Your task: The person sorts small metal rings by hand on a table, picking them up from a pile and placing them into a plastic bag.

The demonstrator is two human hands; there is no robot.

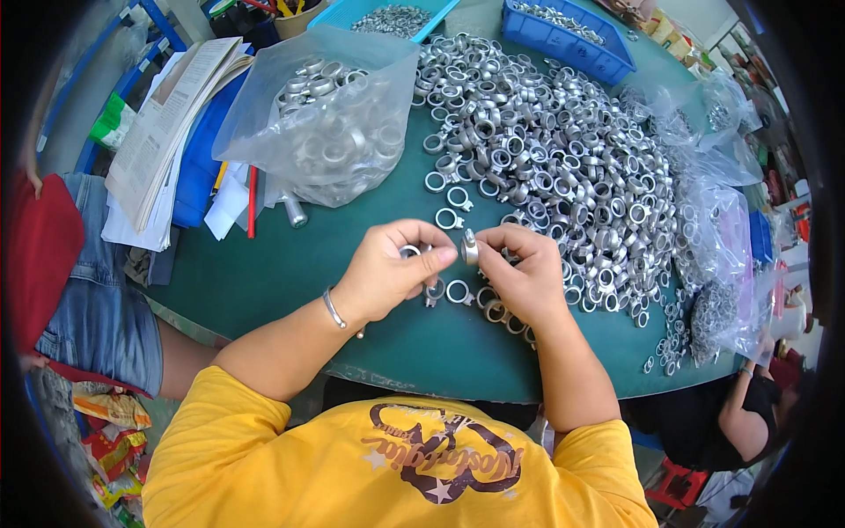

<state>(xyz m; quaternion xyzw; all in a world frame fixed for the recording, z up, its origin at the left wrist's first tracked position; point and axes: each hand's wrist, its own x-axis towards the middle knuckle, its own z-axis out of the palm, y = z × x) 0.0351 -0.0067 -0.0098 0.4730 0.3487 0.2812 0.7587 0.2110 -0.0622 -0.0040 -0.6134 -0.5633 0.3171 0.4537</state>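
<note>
Over the near part of the green table (264,264), my right hand (531,271) pinches a silver metal ring (470,250) with a small lug, held upright between thumb and forefinger. Close beside it, my left hand (392,268) has thumb and forefinger pressed together; whatever they hold is too small to make out. Another metal ring (410,252) shows within the curl of the left hand, and I cannot tell whether it is held or lies behind. Several loose rings (458,291) lie below my hands. Beyond my right hand spreads a large heap of similar rings (563,158).
A clear plastic bag of rings (326,132) stands at the far left, near papers (172,132) and a red pen (253,202). Blue trays (572,44) hold small parts at the back. Plastic bags (722,229) line the right side. Other people (97,290) are at both sides.
</note>
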